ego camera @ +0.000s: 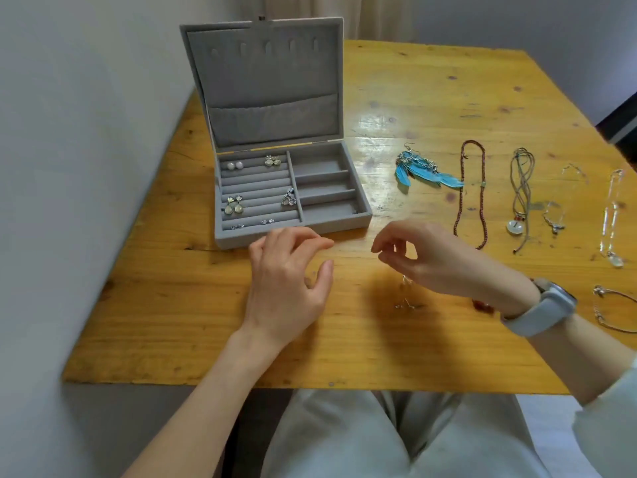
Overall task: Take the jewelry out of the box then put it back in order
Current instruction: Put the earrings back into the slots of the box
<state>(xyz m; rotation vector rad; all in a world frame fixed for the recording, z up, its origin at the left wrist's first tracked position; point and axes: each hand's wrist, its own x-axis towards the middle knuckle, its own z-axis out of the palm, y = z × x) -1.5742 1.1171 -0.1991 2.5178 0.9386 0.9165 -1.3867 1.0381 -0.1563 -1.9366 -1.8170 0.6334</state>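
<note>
Grey velvet box (275, 188) open on bench (172, 305). Left hand (289, 274) grip loose, empty. Right hand (431, 257) fingertips pinched together; contents unclear.

This looks like a room in a home. A varnished, knotty wooden counter (413, 98) with worn patches stands pushed against a plain pale wall (86, 132), and light curtains (379, 15) hang behind its far edge. A grey velvet jewelry box (293, 198) sits open on it, with personal pieces such as blue feather earrings (424, 170) and a beaded necklace (472, 191) laid out beside it.
</note>
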